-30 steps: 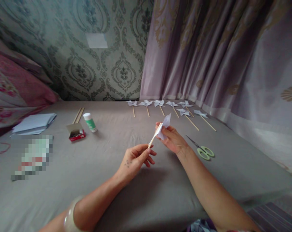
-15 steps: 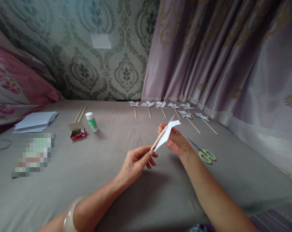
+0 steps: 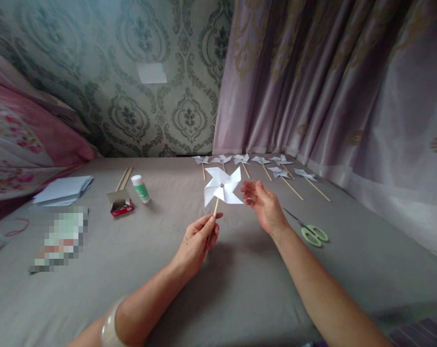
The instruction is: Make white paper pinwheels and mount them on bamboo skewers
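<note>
A white paper pinwheel (image 3: 223, 187) on a wooden stick faces me, a shiny pin at its centre. My left hand (image 3: 198, 238) is closed around the stick below the blades, thumb on the front. Just right of the blades, my right hand (image 3: 263, 205) is held up with fingers apart and bent slightly, holding nothing. Its fingertips are close to the right-hand blade; I cannot tell whether they touch. Behind, several finished-looking pinwheels (image 3: 279, 172) lie on the grey cloth. Scissors (image 3: 314, 234) with light green handles rest to the right of my right hand.
On the left are a stack of white paper (image 3: 62, 189), a small open red box (image 3: 121, 207), wooden sticks (image 3: 124, 178) and a white-and-green glue stick (image 3: 141, 189). A pixelated flat item (image 3: 61, 241) lies nearer. Patterned wall and a mauve curtain (image 3: 312, 72) border the surface.
My left hand has turned the pinwheel from edge-on to facing me and moved it slightly left. My right hand has let go of the pinwheel's head and now stands apart with fingers spread.
</note>
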Demonstrator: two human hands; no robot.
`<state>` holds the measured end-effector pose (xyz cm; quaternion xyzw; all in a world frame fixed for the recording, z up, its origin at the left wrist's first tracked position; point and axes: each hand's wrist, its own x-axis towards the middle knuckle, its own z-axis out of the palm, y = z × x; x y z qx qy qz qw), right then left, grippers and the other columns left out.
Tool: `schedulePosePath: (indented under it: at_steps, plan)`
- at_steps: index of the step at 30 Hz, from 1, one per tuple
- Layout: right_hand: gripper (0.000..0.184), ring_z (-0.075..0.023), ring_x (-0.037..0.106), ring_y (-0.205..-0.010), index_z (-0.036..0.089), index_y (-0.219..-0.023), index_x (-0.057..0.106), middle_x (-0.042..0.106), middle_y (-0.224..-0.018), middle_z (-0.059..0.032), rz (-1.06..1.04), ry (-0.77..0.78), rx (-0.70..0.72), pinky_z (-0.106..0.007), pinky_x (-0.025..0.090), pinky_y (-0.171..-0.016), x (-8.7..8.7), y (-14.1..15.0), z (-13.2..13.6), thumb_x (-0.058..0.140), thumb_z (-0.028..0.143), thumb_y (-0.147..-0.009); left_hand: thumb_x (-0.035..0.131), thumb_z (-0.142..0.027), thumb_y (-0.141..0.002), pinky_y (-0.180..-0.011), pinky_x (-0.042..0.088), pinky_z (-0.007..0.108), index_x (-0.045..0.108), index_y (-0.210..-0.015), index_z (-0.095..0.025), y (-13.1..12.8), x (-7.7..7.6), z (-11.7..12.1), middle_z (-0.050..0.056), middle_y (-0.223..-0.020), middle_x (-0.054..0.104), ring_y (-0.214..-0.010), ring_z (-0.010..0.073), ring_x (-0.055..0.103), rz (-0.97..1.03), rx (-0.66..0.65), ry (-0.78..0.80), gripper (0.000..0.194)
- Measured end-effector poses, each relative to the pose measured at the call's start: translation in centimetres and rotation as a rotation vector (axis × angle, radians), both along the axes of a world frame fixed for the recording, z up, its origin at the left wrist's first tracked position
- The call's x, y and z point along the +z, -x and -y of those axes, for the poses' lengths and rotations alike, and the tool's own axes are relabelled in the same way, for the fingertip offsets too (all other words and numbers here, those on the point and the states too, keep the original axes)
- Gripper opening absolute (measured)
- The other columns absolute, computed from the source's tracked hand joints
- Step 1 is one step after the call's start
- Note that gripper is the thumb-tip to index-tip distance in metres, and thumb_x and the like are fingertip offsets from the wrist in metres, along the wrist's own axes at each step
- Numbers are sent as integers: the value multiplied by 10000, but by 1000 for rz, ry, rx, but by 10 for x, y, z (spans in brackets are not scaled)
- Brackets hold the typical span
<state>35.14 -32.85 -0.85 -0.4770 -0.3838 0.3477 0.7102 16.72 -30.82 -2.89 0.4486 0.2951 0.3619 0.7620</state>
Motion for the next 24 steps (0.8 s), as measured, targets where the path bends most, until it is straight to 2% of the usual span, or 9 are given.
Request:
schedulePosePath:
  at_steps: [4, 7, 10, 12, 15, 17, 18, 19, 24]
  plan:
    - [341, -164, 589, -781, 197, -964, 654, 667, -892, -59, 387, -32, -181, -270, 433, -668, -1, 10, 5, 599, 490, -798, 712, -374, -690, -445, 217, 199, 625, -1027, -109, -1, -3, -5, -20, -640, 505, -465, 36, 356, 7, 42, 36, 438]
    - [254, -180, 594, -809, 198, -1001, 643, 655, -934, -75, 670, -99, -235, -290, 446, -678, -5, 21, 7, 558, 384, -849, 697, -350, -691, -446, 221, 203, 592, -1012, -123, -2, -6, -7, -20, -657, 518, -460, 40, 359, 24, 69, 20, 407]
    - [219, -185, 587, -796, 203, -1020, 635, 643, -966, -91, 838, -133, -262, -311, 460, -685, -10, 30, 8, 511, 314, -877, 689, -337, -689, -444, 225, 202, 576, -972, -132, -2, -7, -8, -23, -662, 522, -454, 41, 368, 21, 86, 7, 367]
    - [212, -195, 589, -827, 206, -1021, 639, 643, -972, -98, 912, -146, -222, -333, 470, -745, -12, 36, 9, 499, 286, -883, 693, -341, -682, -444, 230, 201, 578, -949, -135, -2, -8, -9, -21, -666, 525, -455, 42, 376, 14, 87, 6, 356]
    - [197, -207, 591, -927, 218, -993, 658, 658, -977, -89, 1005, -217, -7, -351, 460, -853, -12, 45, 13, 494, 242, -886, 700, -347, -675, -448, 236, 197, 591, -910, -130, -2, -10, -9, -29, -637, 508, -461, 44, 382, 21, 83, 5, 338]
    - [193, -199, 597, -936, 229, -958, 669, 672, -961, -71, 1032, -265, 121, -342, 460, -864, -10, 48, 15, 491, 212, -885, 700, -343, -678, -451, 238, 194, 596, -884, -126, -3, -11, -9, -38, -605, 487, -464, 46, 381, 24, 79, 3, 317]
    - [196, -193, 601, -923, 232, -945, 671, 674, -945, -64, 1023, -278, 118, -335, 464, -857, -8, 48, 16, 488, 199, -883, 697, -341, -682, -451, 237, 193, 596, -886, -127, -3, -11, -9, -38, -605, 489, -464, 47, 383, 23, 75, 5, 312]
    - [200, -189, 601, -911, 232, -941, 670, 670, -929, -61, 1004, -282, 56, -332, 467, -850, -7, 46, 16, 485, 188, -880, 692, -338, -686, -450, 235, 193, 596, -899, -129, -3, -12, -9, -35, -615, 500, -463, 47, 387, 19, 68, 8, 313]
    - [312, -236, 545, -1004, 172, -1070, 636, 588, -1010, -115, 1017, -147, -520, -400, 450, -893, -9, 22, 8, 470, 125, -809, 665, -327, -711, -445, 229, 197, 597, -951, -132, -3, -12, -8, -16, -662, 541, -452, 42, 383, -13, 37, 10, 316]
